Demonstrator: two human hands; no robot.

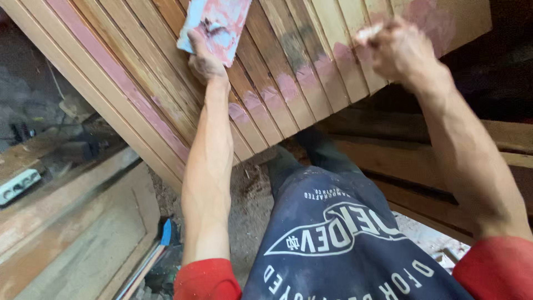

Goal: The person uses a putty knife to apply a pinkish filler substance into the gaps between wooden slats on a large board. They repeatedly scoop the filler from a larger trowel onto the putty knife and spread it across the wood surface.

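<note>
Here I am working pink filler into a grooved wooden panel [166, 66] that is leaning tilted in front of me. My left hand [204, 60] is gripping a flat blue board [217, 22] smeared with pink paste, thumb curled over its lower edge, holding it against the slats. My right hand [397, 47] is bunching closed at the panel's lower edge, fingertips coated pink; what it is pinching, I cannot tell. The board is looking light and stiff but slick where wet, so the clean lower corner is seeming the safest hold.
</note>
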